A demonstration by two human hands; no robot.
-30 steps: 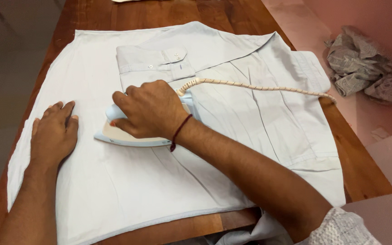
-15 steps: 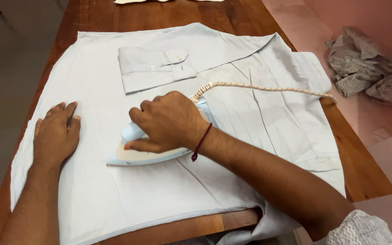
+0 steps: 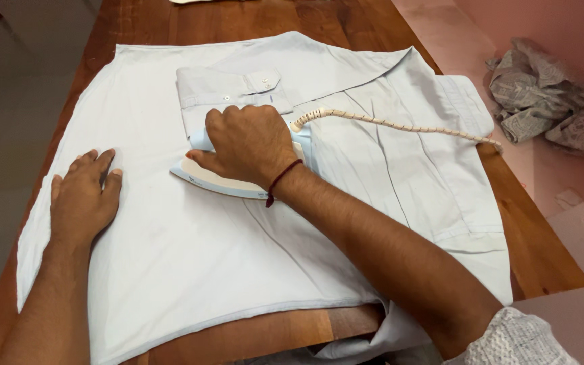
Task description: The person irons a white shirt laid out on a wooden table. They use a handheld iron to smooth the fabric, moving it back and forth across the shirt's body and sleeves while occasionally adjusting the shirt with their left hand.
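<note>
A pale blue shirt [image 3: 190, 250] lies spread flat over a wooden table [image 3: 542, 263], with a buttoned cuff [image 3: 228, 91] folded across its upper middle. My right hand [image 3: 248, 145] grips the handle of a white and light blue electric iron [image 3: 211, 178], which rests on the shirt just below the cuff. A braided cream cord [image 3: 400, 125] runs from the iron's back to the right over the cloth. My left hand [image 3: 82, 199] lies flat, fingers spread, pressing the shirt near its left edge.
A crumpled patterned grey cloth [image 3: 549, 101] lies on the pinkish floor to the right of the table. A pale object [image 3: 190, 1] shows at the table's far edge. Part of the shirt hangs over the near table edge.
My right hand has slid the iron up and slightly left, toward the folded cuff, after it had moved down and right. My left hand has stayed pressed in place.
</note>
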